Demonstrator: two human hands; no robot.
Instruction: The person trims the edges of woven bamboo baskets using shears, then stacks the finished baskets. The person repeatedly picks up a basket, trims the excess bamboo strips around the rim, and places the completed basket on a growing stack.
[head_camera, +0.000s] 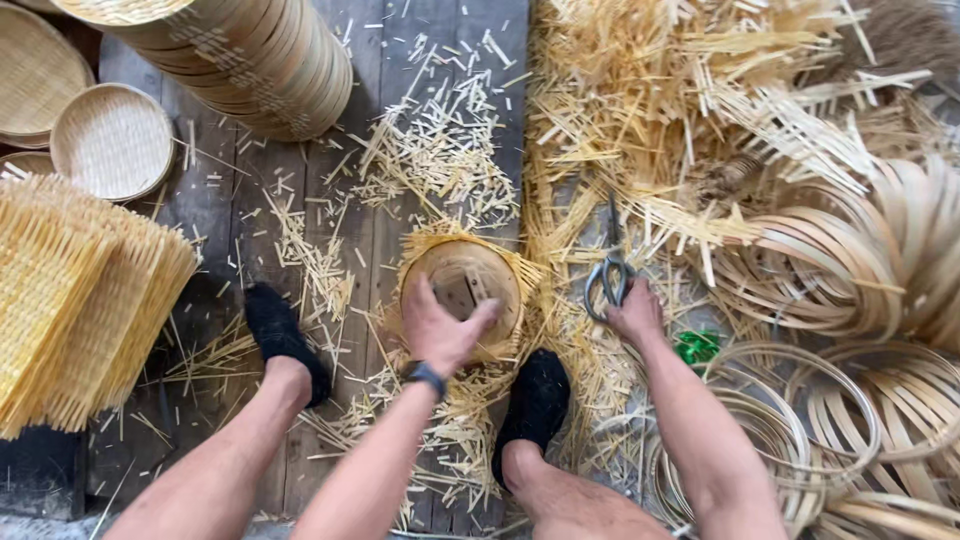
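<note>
My left hand (440, 325) grips the near rim of a small round bamboo basket (478, 268) that stands on the floor between my feet, with loose strip ends sticking out around it. My right hand (634, 312) rests on the handles of a pair of metal scissors (610, 268), which lie on the bamboo offcuts to the right of the basket. A dark watch sits on my left wrist.
My feet in black socks (280, 335) flank the basket on wooden planks (400, 60) littered with bamboo strips. A stack of round trays (250, 60) lies at the back, woven mats (70, 290) at the left, bamboo hoops (850, 260) at the right, a green object (697, 346) near my right arm.
</note>
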